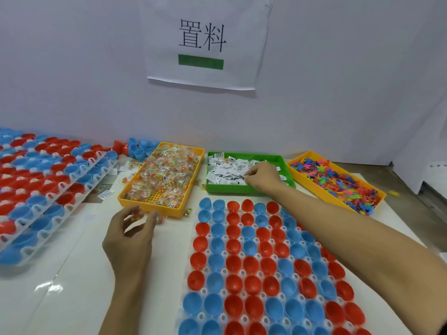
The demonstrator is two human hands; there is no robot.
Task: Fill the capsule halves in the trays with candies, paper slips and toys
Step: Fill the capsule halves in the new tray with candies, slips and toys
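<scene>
A white tray point(219, 272) of empty red and blue capsule halves lies in front of me. Behind it stand a yellow bin of wrapped candies point(161, 176), a green bin of paper slips point(244, 174) and a yellow bin of coloured toys point(338, 181). My left hand point(131, 234) hovers just in front of the candy bin, fingers curled round a few wrapped candies, blurred. My right hand point(262, 175) reaches into the green bin, fingertips pinching at the slips.
Stacked trays of red and blue capsule halves point(46, 187) fill the left side. Loose capsule halves point(139, 148) lie by the wall behind the candy bin. Stray candies and slips lie around the bins. A paper sign point(203, 42) hangs on the white wall.
</scene>
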